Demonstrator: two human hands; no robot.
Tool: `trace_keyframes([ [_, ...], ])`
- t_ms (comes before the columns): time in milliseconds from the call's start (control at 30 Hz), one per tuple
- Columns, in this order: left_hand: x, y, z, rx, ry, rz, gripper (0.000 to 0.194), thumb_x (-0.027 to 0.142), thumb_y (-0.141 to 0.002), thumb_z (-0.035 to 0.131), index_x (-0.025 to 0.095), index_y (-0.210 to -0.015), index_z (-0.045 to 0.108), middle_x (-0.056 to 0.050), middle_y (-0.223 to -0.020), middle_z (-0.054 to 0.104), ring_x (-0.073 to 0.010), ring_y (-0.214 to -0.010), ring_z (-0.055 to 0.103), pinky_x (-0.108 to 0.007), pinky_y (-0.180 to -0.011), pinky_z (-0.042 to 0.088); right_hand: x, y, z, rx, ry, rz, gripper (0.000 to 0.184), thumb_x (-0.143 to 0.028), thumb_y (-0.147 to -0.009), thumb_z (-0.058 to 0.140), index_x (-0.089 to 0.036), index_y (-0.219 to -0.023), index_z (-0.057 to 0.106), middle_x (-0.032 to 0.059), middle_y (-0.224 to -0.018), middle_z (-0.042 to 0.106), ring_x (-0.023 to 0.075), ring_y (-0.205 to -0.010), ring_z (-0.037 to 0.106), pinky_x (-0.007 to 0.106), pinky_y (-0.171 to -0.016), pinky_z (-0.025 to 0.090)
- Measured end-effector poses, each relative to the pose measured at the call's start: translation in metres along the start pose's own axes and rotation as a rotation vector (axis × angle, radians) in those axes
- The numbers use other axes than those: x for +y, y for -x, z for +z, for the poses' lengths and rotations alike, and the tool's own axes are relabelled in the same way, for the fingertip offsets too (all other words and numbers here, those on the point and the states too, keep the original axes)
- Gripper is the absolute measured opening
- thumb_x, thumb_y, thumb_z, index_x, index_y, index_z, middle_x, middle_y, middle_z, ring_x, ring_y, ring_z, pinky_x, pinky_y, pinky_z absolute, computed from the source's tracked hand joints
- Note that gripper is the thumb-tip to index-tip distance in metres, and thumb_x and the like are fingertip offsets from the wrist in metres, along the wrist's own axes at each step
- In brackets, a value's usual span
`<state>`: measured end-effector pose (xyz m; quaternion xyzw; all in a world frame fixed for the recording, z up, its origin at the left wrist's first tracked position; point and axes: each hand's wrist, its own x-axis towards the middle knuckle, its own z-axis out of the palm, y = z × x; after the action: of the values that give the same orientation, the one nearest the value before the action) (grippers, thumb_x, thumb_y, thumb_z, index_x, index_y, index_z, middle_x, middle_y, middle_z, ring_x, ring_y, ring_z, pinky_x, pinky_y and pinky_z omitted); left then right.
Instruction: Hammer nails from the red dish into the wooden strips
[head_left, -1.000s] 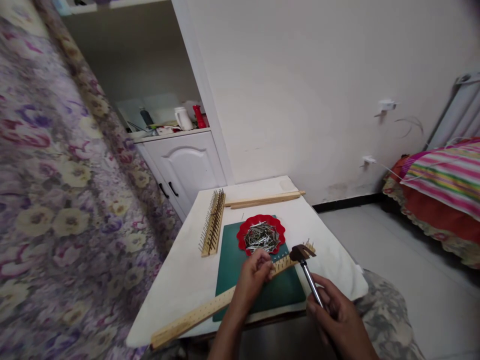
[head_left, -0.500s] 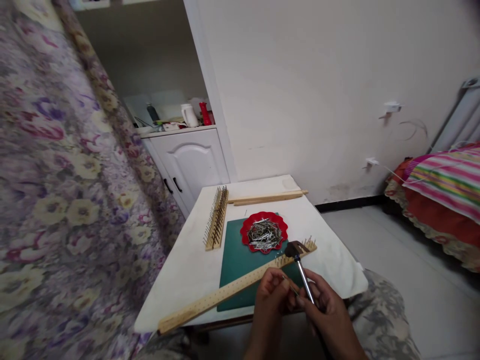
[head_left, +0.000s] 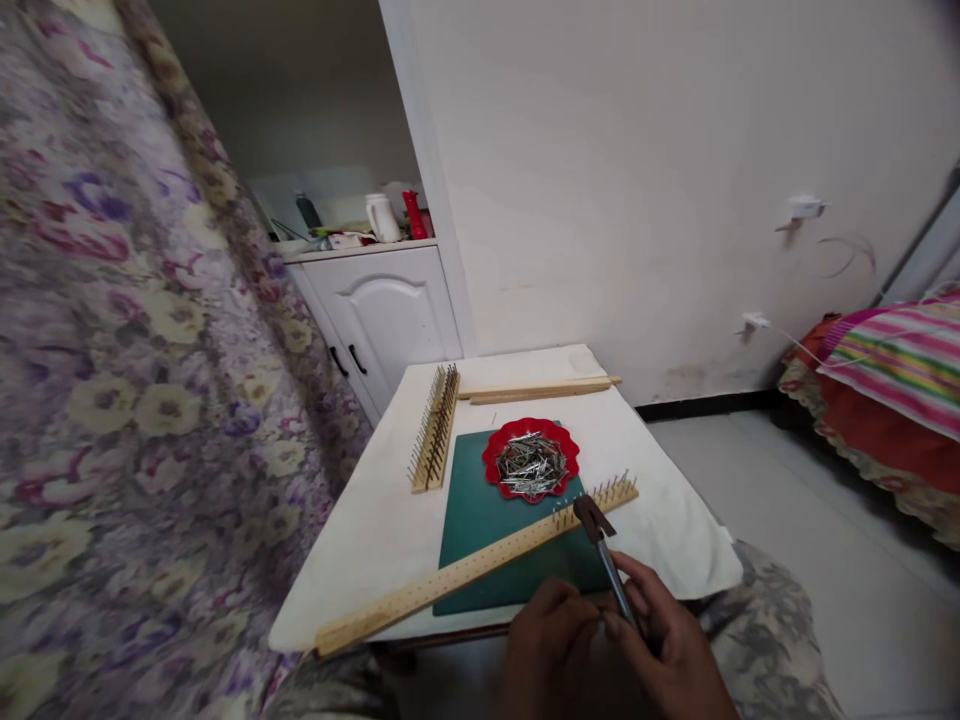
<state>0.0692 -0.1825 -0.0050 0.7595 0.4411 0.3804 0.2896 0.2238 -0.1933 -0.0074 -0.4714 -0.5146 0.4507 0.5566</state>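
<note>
My right hand point(head_left: 664, 640) is closed round the metal handle of a claw hammer point(head_left: 613, 570), its dark head up beside the wooden strip. My left hand point(head_left: 551, 635) is close by, fingers pinched together. A thin nail showed in those fingers a moment ago; now the fingers hide it. Ahead lies a long wooden strip point(head_left: 465, 570) with rows of small holes, set slantwise across a green cutting mat point(head_left: 480, 525). Several nails point(head_left: 611, 490) stand upright in its right end. Behind it a red scalloped dish point(head_left: 491, 455) holds a heap of loose nails point(head_left: 532, 465).
A nail-studded board point(head_left: 435, 430) lies at the table's left, and wooden strips point(head_left: 540, 391) lie along the back. One loose nail point(head_left: 494, 418) rests on the white tabletop point(head_left: 360, 540). A floral curtain point(head_left: 150, 400) hangs left; a bed point(head_left: 885, 390) stands right.
My left hand has turned over and dropped slightly, so the nail no longer shows. The hammer head has tipped lower. The whole view has shifted a little.
</note>
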Motion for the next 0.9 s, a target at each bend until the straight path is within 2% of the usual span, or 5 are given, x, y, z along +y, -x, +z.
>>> trace_keyframes([
  [100, -0.01, -0.006, -0.004, 0.067, -0.015, -0.056, 0.016, 0.021, -0.083, 0.054, 0.02, -0.078, 0.069, -0.004, -0.078, 0.063, -0.0139, -0.072, 0.061, -0.021, -0.064, 0.044, 0.002, 0.0, -0.003, -0.051, -0.016, 0.021, 0.042, -0.034, -0.083, 0.061, -0.024, -0.123, 0.055, 0.0094, -0.119, 0.07, 0.0269, -0.117, 0.059, 0.031, -0.092, 0.051],
  [267, -0.044, -0.034, -0.017, 0.267, 0.114, -0.369, 0.012, 0.028, -0.078, 0.058, 0.018, -0.077, 0.064, 0.001, -0.063, 0.064, -0.0141, -0.061, 0.058, -0.021, -0.058, 0.043, 0.011, -0.002, -0.01, -0.072, -0.135, 0.082, 0.04, -0.034, -0.086, 0.059, -0.025, -0.124, 0.05, 0.008, -0.121, 0.07, 0.025, -0.126, 0.051, 0.028, -0.094, 0.05],
  [333, -0.053, -0.047, -0.019, 0.296, 0.142, -0.412, 0.015, 0.031, -0.077, 0.057, 0.017, -0.075, 0.063, 0.002, -0.063, 0.064, -0.014, -0.062, 0.058, -0.021, -0.059, 0.042, 0.016, -0.003, -0.012, -0.109, -0.154, 0.1, 0.039, -0.034, -0.088, 0.057, -0.027, -0.125, 0.048, 0.0075, -0.123, 0.069, 0.0246, -0.127, 0.049, 0.026, -0.093, 0.051],
  [533, -0.065, -0.07, -0.012, 0.334, 0.017, -0.298, 0.017, 0.029, -0.078, 0.055, 0.016, -0.07, 0.064, 0.0, -0.07, 0.06, -0.0146, -0.067, 0.056, -0.022, -0.061, 0.039, 0.028, -0.004, -0.018, -0.092, -0.145, 0.122, 0.04, -0.035, -0.087, 0.058, -0.028, -0.125, 0.049, 0.0064, -0.13, 0.064, 0.0243, -0.127, 0.049, 0.026, -0.092, 0.052],
  [900, -0.072, -0.072, -0.005, 0.315, -0.026, -0.272, 0.015, 0.026, -0.079, 0.055, 0.018, -0.071, 0.064, 0.0, -0.073, 0.06, -0.0147, -0.07, 0.057, -0.022, -0.063, 0.039, 0.028, -0.005, -0.018, -0.11, -0.189, 0.162, 0.041, -0.034, -0.088, 0.057, -0.026, -0.126, 0.046, 0.0077, -0.128, 0.066, 0.0221, -0.128, 0.048, 0.025, -0.095, 0.049],
])
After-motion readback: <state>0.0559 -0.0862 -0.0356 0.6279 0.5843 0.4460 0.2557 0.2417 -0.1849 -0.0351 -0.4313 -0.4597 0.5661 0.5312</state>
